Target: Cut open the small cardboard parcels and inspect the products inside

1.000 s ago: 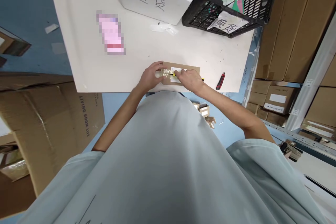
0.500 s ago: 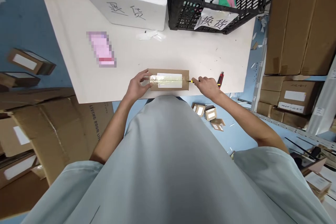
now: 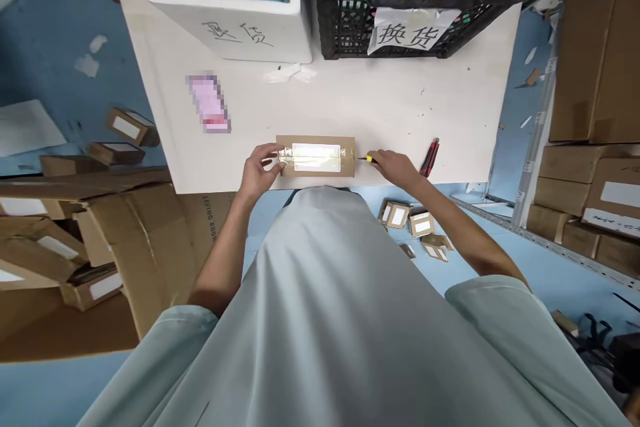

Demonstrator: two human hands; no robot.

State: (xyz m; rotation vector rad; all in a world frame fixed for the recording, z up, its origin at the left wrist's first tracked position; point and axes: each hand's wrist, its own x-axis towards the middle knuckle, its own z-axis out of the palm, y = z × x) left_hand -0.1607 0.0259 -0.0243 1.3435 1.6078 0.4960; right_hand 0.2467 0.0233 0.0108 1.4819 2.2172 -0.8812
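Note:
A small brown cardboard box (image 3: 347, 147) with a white label and shiny clear tape lies flat near the front edge of the white table (image 3: 350, 97). My left hand (image 3: 257, 173) grips its left end, thumb at the front and fingers at the back. In my right hand (image 3: 395, 169) is a yellow and black craft knife (image 3: 369, 159). Its thin tip points left at the box's right end, with a small gap between them. A red and black utility knife (image 3: 430, 157) lies on the table just right of my right hand.
At the back stand a white bin (image 3: 260, 23) and a black plastic crate (image 3: 345, 27) holding small packages. A blurred pink item (image 3: 209, 103) lies at the left. A large open carton (image 3: 150, 240) stands left of the table; stacked boxes (image 3: 565, 173) fill the right side.
My right hand has drawn the knife slightly away from the box's right end, where its tip was touching or very close. My left hand still grips the box. The camera view has shifted.

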